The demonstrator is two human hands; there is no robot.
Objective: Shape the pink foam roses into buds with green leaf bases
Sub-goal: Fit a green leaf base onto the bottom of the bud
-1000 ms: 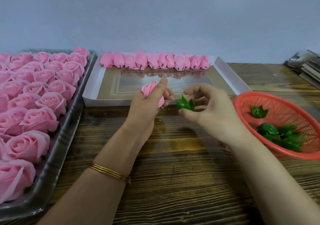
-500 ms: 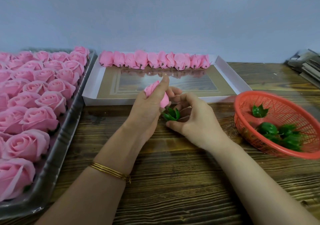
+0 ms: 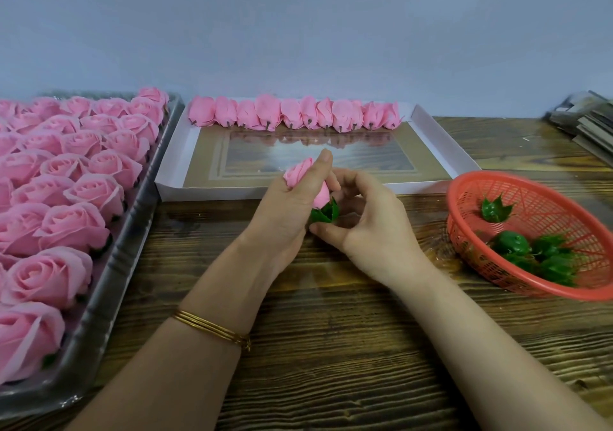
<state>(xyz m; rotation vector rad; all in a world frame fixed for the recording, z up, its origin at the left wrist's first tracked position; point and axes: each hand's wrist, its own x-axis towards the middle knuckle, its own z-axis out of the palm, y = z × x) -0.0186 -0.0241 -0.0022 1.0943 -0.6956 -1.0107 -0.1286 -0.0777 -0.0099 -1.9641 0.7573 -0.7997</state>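
My left hand [image 3: 285,211] grips a pink foam rose bud [image 3: 298,173] over the wooden table, fingers wrapped round its petals. Against the bud's lower end sits a green leaf base [image 3: 326,213], pinched by my right hand [image 3: 365,228] from below and the right. A grey tray [image 3: 109,294] at the left is packed with several open pink roses [image 3: 74,225]. A row of several shaped buds [image 3: 295,115] lies along the far side of a white shallow box [image 3: 172,178]. More green leaf bases [image 3: 537,254] lie in a red basket [image 3: 464,231] at the right.
A stack of papers or cards [image 3: 587,125] sits at the far right edge of the table. A pale wall stands behind. Bare wooden tabletop [image 3: 331,347] shows around and under my forearms.
My right hand has carried the green leaf base leftward from mid-air onto the bottom of the bud that my left hand holds. The left hand stayed nearly still.
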